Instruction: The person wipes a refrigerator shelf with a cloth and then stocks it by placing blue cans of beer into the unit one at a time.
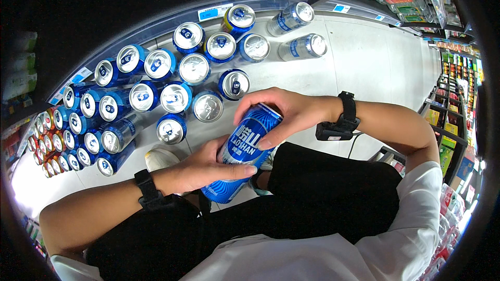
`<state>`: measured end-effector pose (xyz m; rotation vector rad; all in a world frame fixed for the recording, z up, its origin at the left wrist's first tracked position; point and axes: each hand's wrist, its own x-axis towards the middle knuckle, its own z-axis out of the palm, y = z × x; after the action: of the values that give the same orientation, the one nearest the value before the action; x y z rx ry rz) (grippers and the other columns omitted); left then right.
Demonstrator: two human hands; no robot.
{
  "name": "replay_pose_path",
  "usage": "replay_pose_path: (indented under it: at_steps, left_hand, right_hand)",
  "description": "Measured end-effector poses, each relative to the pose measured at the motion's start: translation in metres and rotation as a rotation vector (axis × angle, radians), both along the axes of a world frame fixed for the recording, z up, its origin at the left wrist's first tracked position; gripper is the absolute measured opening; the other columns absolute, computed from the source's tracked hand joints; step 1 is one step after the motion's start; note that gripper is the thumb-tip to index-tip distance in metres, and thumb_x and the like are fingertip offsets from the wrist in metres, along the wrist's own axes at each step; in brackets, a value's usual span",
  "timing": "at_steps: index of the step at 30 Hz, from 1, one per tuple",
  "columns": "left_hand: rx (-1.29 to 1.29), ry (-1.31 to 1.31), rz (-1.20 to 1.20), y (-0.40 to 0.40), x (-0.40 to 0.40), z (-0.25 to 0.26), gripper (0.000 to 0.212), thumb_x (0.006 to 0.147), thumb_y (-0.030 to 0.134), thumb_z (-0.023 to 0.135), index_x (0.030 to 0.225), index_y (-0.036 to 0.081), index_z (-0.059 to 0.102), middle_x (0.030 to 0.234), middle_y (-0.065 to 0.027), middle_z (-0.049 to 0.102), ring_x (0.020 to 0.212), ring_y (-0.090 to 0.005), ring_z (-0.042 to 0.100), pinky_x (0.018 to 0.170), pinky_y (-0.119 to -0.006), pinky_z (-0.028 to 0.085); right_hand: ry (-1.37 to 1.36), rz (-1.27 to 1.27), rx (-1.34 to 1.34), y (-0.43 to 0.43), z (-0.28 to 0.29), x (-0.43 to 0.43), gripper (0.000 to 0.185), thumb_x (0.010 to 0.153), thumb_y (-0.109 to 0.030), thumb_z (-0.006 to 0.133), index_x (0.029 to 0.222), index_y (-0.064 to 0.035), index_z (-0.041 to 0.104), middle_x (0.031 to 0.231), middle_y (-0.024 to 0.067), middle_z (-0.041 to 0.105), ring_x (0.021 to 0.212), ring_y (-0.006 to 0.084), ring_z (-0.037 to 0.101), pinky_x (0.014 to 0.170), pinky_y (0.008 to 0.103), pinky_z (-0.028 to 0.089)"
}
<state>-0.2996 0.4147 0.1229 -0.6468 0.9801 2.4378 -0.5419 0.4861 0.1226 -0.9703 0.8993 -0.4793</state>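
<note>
A large blue Laoshan beer can [244, 136] is held tilted above my lap between both hands. My left hand [207, 168] grips its lower part, the thumb across the front. Around its upper end curls my right hand [289, 113], fingers over the top rim and thumb on the front. Many blue and silver cans stand on the floor beyond; a dark blue can [234, 84] and a silver-topped can [208, 106] are among the nearest. Two silver cans [302, 47] stand apart at the upper right of the group.
A shelf edge with price tags [215, 12] curves behind the cans. Red cans [47, 142] stand at the far left. White floor tiles [363, 58] show to the right, with stocked shelves [449, 113] beyond. My shoe [162, 159] is close to the nearest cans.
</note>
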Motion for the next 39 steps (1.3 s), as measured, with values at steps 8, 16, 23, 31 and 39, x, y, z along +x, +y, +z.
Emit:
replay_pose_path:
  at_steps: [8, 16, 23, 31, 39]
  left_hand:
    - [-0.401, 0.034, -0.062, 0.016, 0.015, -0.014, 0.075, 0.077, 0.044, 0.083, 0.122, -0.006, 0.050, 0.106, -0.0160, 0.067, 0.096, -0.0203, 0.067, 0.084, -0.033, 0.054]
    - [-0.799, 0.147, -0.232, 0.019, 0.027, -0.020, 0.068, 0.081, 0.036, 0.080, 0.124, -0.002, 0.044, 0.111, -0.0250, 0.063, 0.102, -0.0389, 0.065, 0.083, -0.043, 0.052]
    - [-0.781, 0.182, -0.123, 0.010, 0.024, -0.024, 0.069, 0.083, 0.022, 0.079, 0.137, 0.002, 0.040, 0.120, -0.0244, 0.061, 0.110, -0.0356, 0.064, 0.091, -0.042, 0.050]
    - [-0.979, 0.278, -0.119, 0.011, 0.039, -0.034, 0.050, 0.089, 0.014, 0.069, 0.133, 0.004, 0.048, 0.119, -0.0182, 0.063, 0.105, -0.0317, 0.065, 0.087, -0.039, 0.053]
    - [-1.470, 0.591, -0.124, -0.034, 0.026, -0.010, 0.017, 0.089, 0.009, 0.063, 0.105, 0.004, 0.064, 0.103, -0.0089, 0.062, 0.098, -0.0268, 0.060, 0.085, -0.038, 0.052]
  right_hand:
    - [0.000, 0.026, 0.156, 0.011, -0.007, 0.012, 0.061, 0.081, -0.026, 0.083, 0.130, -0.0066, 0.052, 0.118, 0.0074, 0.058, 0.100, 0.0144, 0.061, 0.079, 0.0264, 0.055]
    - [0.218, 0.053, 0.022, 0.032, -0.015, 0.031, 0.063, 0.077, -0.028, 0.086, 0.127, -0.0052, 0.055, 0.113, 0.0093, 0.065, 0.097, 0.0183, 0.065, 0.084, 0.0297, 0.055]
    - [0.358, 0.035, -0.215, 0.024, -0.009, 0.026, 0.064, 0.068, -0.026, 0.090, 0.121, -0.0064, 0.059, 0.113, 0.0124, 0.064, 0.100, 0.0243, 0.067, 0.087, 0.0336, 0.054]
    - [0.701, 0.361, -0.797, 0.028, -0.015, 0.013, 0.062, 0.069, -0.034, 0.085, 0.119, -0.0090, 0.056, 0.111, 0.0066, 0.059, 0.096, 0.0279, 0.066, 0.075, 0.0397, 0.056]
    - [1.010, 0.375, -0.853, 0.027, -0.023, -0.042, 0.052, 0.071, -0.026, 0.076, 0.118, -0.0099, 0.061, 0.110, 0.0069, 0.063, 0.092, 0.0254, 0.067, 0.071, 0.0365, 0.056]
